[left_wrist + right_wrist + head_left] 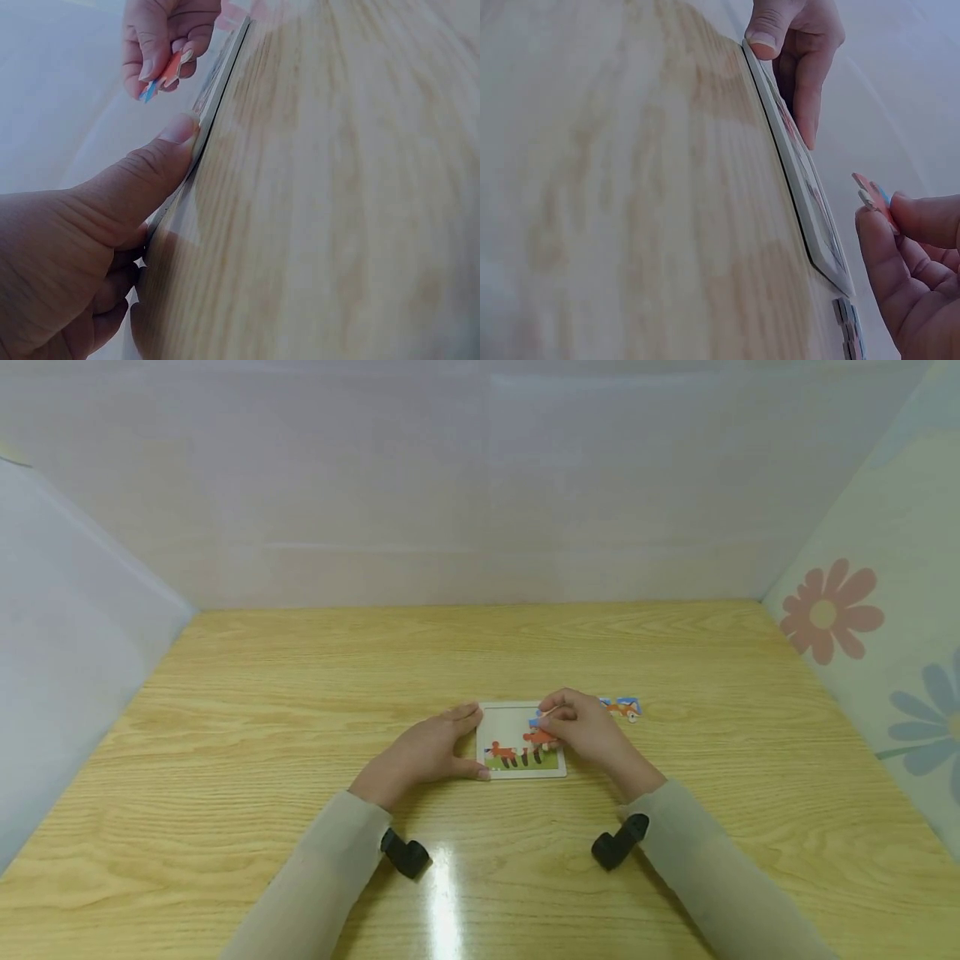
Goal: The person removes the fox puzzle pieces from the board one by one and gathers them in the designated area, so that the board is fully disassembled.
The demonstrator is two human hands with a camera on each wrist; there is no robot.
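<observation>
A white-framed jigsaw puzzle board (pixel 498 723) lies flat on the table, with orange-and-green picture pieces along its lower part and bare pale backing at the upper left. My left hand (pixel 429 750) holds the board by its left side, thumb at the near corner and fingers toward the far corner. Between thumb and fingers, my right hand (pixel 588 731) pinches an orange-and-blue puzzle piece (pixel 876 199), tilted and raised above the board's right half. The fingertips partly cover that piece in the head view.
Several loose puzzle pieces (pixel 622 707), blue and orange, lie just right of the board, partly behind the right hand. The wood-grain table (pixel 300 668) meets pale walls at the back and sides. Flowers decorate the right wall (pixel 900 635).
</observation>
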